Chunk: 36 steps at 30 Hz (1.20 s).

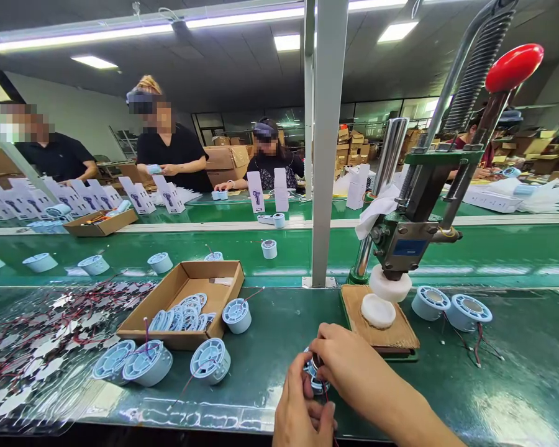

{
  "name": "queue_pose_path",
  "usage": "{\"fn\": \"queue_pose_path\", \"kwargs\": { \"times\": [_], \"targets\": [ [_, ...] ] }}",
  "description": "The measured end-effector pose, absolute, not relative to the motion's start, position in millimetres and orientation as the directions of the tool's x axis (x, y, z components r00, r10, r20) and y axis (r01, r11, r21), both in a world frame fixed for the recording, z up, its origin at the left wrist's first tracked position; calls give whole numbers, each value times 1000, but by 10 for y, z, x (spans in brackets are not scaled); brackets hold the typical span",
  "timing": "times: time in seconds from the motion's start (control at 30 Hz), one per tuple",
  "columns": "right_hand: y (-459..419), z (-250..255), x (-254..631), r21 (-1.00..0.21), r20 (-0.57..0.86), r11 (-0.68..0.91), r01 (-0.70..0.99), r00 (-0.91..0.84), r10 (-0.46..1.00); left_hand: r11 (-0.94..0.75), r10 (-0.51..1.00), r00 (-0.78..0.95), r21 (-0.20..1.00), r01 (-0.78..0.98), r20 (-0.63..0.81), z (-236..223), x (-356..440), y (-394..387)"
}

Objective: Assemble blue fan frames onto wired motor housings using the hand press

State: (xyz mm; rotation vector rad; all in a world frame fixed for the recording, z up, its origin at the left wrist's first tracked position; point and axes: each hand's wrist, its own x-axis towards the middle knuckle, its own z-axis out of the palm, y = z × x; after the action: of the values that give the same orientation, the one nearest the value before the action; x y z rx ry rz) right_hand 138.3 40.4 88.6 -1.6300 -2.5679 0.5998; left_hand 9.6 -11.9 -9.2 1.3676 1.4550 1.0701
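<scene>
Near the front edge of the bench, a light blue round fan housing (317, 386) with dark red wires sits between my two hands, mostly covered by them. My left hand (299, 403) is wrapped round its left and near side. From the right, my right hand (349, 360) reaches over with its fingers curled onto the housing's upper face. Whether a small part is pinched under those fingertips is hidden. Just beyond my hands stands a hand press with a red-knobbed lever (515, 67); its white upper pad (390, 284) hangs above a white round seat (378, 310) on a cardboard-covered base.
Two housings (451, 307) with wires stand right of the press. More housings (210, 360) sit left, around a cardboard tray (181, 338) of blue rings. Wired silver plates (41, 347) lie far left. A post (327, 143) rises behind; several people work across the green belt (279, 270).
</scene>
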Motion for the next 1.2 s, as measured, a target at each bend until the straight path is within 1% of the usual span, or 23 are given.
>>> {"fn": "queue_pose_path", "kwargs": {
  "times": [0.17,0.33,0.43,0.57,0.63,0.7,0.77,0.83,0.87,0.93,1.03,1.13,1.2],
  "targets": [
    [407,984,1352,-310,-225,377,873,-452,863,37,998,-61,942,333,-17,-277,113,-146],
    [420,991,1333,-297,-226,374,879,-445,867,14,993,-112,927,374,29,-401,129,-197],
    [429,996,1326,-302,-230,374,877,-448,864,25,988,-151,932,362,32,-399,152,-206],
    [421,958,1343,-318,-205,372,872,-447,871,58,991,-130,955,292,-21,-332,143,-219],
    [411,904,1370,-335,-181,378,863,-453,873,66,991,-129,946,317,-26,-273,99,-225],
    [402,838,1404,-357,-153,393,847,-468,870,41,990,-142,921,388,15,-200,41,-211],
    [397,775,1433,-380,-121,413,828,-487,865,-14,984,-153,899,438,90,-126,-2,-166],
    [399,727,1450,-399,-93,426,812,-499,862,-90,980,-125,899,428,158,-61,-11,-94],
    [402,711,1454,-406,-82,430,806,-501,862,-111,982,-95,908,403,162,-35,-4,-54],
    [409,690,1454,-420,-70,433,797,-505,861,-93,994,-23,929,359,108,7,20,17],
    [408,667,1460,-441,-50,448,778,-520,853,-12,1000,29,929,371,1,47,37,77],
    [381,602,1487,-466,-12,470,750,-536,844,-14,998,66,922,387,-12,69,15,89],
    [357,525,1515,-491,53,498,715,-546,836,-22,995,99,924,382,-18,77,-8,89]
  ]
}}
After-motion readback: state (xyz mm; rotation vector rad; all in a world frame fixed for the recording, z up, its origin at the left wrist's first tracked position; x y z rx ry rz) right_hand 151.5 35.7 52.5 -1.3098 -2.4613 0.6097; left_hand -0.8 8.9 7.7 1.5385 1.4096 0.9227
